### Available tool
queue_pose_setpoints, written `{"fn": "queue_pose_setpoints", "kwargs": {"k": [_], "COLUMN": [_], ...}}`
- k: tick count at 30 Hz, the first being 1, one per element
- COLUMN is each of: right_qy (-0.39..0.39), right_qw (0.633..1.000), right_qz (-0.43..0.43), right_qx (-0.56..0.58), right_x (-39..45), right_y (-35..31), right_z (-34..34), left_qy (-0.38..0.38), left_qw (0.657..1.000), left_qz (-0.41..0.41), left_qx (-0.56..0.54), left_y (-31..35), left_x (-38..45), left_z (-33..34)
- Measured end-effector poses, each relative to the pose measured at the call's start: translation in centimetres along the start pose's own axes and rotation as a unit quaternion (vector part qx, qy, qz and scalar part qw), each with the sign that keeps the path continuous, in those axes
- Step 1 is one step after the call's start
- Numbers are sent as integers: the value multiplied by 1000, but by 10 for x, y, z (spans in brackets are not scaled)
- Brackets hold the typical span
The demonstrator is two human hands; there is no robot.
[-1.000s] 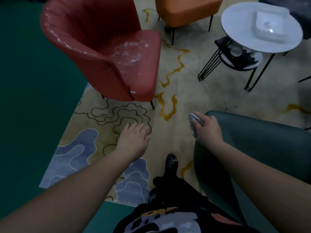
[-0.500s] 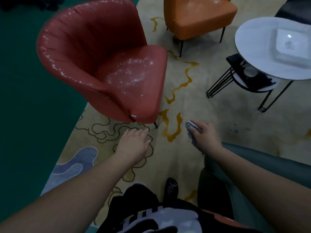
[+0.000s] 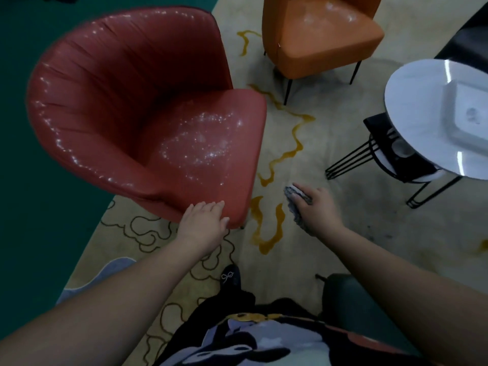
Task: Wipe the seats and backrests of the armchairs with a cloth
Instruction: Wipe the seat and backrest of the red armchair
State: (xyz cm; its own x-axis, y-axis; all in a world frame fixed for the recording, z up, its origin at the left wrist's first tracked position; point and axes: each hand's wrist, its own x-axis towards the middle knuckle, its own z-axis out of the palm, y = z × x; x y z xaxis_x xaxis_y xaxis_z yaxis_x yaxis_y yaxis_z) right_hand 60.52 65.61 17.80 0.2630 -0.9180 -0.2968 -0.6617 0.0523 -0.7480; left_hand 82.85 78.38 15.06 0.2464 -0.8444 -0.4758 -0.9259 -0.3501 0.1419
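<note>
The right hand [image 3: 317,207] has its fingers curled over a bunched grey cloth [image 3: 297,207], holding it above the rug [image 3: 330,143], apart from any chair. The left hand [image 3: 203,220] is spread, fingers nearly straight, at the front corner of the red chair [image 3: 132,107]; whether it touches the seat edge or only overlaps it from this angle is hard to tell.

The cloth looks soft and limp, light enough to be worked one-handed; wadded in the palm as it is, it should press flat against a surface without slipping out. The red chair's seat [image 3: 206,143] is speckled with pale dust or residue, and its glossy, ribbed backrest [image 3: 111,59] looks smooth, probably slick under a wipe, with grooves that may hold dirt. The chair stands on thin legs and may shift when pushed, so steadying the seat's front edge seems sensible.

Beyond are an orange chair [image 3: 324,40], also marked pale on its seat, and a round white surface [image 3: 427,107].
</note>
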Motion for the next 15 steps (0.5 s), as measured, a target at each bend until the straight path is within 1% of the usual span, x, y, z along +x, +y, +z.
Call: {"fn": "queue_pose_setpoints", "kwargs": {"k": [4,8,12,15], "right_qy": [-7,-23,-62,-126], "right_qw": [999,999,994,984], "right_qz": [-16,-25,-62,-99], "right_qx": [-37,-42,-58,-84], "right_x": [50,104,168,226], "right_y": [-16,-17,-18,-22], "right_z": [5,15,23,25], "left_qy": [-13,-13,12,6], "left_qw": [1000,998,993,988], "left_qz": [-15,-50,-108,-151], "left_qx": [-7,-27,-41,-38], "left_y": [-12,-19,-20,-16], "left_x": [38,70,105,129], "left_z": [-18,-28,-29,-30]}}
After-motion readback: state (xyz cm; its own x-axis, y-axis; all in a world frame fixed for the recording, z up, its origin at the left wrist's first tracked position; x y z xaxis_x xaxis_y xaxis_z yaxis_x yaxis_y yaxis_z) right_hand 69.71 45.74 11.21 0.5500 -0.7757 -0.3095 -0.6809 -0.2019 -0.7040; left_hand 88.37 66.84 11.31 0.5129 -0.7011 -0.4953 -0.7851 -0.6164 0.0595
